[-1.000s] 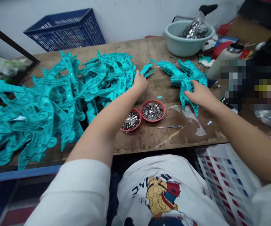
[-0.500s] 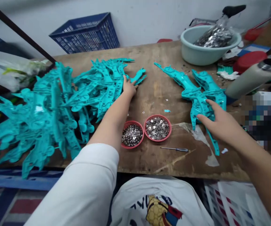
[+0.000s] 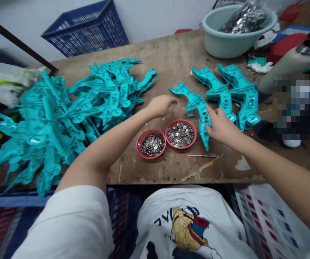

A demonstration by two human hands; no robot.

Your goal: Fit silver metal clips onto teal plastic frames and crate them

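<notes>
My right hand (image 3: 221, 124) has thumb and fingers closed on the lower half of a turquoise plastic part (image 3: 194, 99), a long, bent moulding with a pointed end, slanting over the table. My left hand (image 3: 161, 105) hovers left of that part, behind the small baskets; its curled fingers are smeared by motion, and nothing can be made out in them. Two more turquoise mouldings or stacks (image 3: 245, 95) lie right of the held part. To the left spreads a large heap of similar mouldings (image 3: 44, 126).
Two red baskets of small metal pieces, one left (image 3: 151, 144) and one right (image 3: 181, 134), stand before me. A small screwdriver (image 3: 201, 155) lies beside them. Farther off are a pale basin (image 3: 225, 43), a bottle (image 3: 286, 66) and a blue crate (image 3: 86, 30).
My left hand has come away from the heap, rightward and toward me. My right hand has shifted left with a turquoise part, now apart from the others at right. The view has tilted down.
</notes>
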